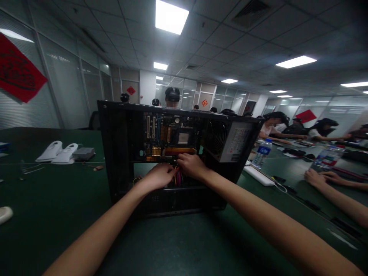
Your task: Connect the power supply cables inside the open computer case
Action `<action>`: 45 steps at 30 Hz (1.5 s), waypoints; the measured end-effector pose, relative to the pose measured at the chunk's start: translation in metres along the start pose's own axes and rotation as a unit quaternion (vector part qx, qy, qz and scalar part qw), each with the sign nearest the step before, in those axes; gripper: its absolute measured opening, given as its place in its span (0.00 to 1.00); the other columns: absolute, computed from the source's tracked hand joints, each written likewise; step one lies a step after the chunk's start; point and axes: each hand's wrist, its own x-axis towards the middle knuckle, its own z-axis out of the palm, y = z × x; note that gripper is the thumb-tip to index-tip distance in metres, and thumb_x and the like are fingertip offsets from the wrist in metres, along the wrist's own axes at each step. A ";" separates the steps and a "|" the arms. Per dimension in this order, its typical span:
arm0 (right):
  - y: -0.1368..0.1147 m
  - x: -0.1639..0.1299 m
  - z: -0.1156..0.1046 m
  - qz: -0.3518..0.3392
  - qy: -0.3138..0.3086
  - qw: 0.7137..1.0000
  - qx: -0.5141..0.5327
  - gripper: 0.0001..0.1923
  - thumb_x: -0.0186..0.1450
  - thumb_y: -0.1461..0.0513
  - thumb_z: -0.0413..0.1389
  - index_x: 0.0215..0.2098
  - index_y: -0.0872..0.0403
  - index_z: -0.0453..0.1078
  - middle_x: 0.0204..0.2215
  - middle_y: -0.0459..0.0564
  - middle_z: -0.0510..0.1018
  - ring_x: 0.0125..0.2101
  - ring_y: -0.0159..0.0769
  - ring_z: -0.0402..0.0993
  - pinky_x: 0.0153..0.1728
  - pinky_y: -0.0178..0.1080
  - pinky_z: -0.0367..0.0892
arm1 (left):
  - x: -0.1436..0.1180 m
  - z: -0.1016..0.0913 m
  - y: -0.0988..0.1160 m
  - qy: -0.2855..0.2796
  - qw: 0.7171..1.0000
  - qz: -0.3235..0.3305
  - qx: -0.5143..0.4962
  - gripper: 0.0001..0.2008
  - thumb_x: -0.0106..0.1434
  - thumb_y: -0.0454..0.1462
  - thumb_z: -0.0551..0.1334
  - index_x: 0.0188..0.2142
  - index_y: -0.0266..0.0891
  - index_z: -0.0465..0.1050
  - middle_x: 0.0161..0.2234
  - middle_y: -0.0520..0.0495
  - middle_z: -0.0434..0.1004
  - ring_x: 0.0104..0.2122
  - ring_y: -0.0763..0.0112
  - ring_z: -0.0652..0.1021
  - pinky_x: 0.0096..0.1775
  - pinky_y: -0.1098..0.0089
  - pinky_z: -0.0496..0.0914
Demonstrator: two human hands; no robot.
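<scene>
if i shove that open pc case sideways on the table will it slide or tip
The case stands upright on a narrow base on the green table, so a high push could tip it. The power supply sits in an upper corner, likely making it top-heavy. Both hands, left and right, are inside at the wires, which look floppy and could snag.

Bare dark green table (57, 214) lay open across the lower frame. At centre, the open black metal computer case (178, 153) blocked the way. A co-worker's forearms (339, 191) crowded the right edge.
</scene>
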 end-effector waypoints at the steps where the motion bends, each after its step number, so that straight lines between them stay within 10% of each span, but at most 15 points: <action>1: 0.000 0.000 0.001 -0.001 -0.001 1.000 -0.004 0.11 0.70 0.63 0.52 0.45 0.57 0.75 0.45 0.57 0.76 0.44 0.43 0.70 0.29 0.38 0.58 | 0.000 0.000 0.000 -0.001 1.000 -0.003 0.007 0.20 0.69 0.44 0.51 0.27 0.38 0.74 0.26 0.46 0.78 0.27 0.66 0.74 0.29 0.69 0.57; 15: 0.019 0.001 0.026 -0.098 0.094 0.990 -0.042 0.07 0.69 0.66 0.54 0.40 0.58 0.75 0.36 0.55 0.76 0.36 0.39 0.67 0.27 0.38 0.50 | -0.002 -0.005 0.000 0.001 0.999 -0.016 0.049 0.19 0.70 0.41 0.50 0.34 0.39 0.79 0.36 0.42 0.82 0.33 0.64 0.77 0.32 0.68 0.61; 45: 0.013 -0.008 0.010 -0.022 0.013 0.999 0.034 0.05 0.70 0.67 0.54 0.44 0.60 0.68 0.44 0.58 0.73 0.42 0.41 0.73 0.38 0.38 0.64 | -0.010 -0.009 0.008 0.014 0.990 -0.029 0.140 0.20 0.71 0.43 0.50 0.37 0.40 0.79 0.40 0.39 0.82 0.39 0.56 0.80 0.36 0.64 0.66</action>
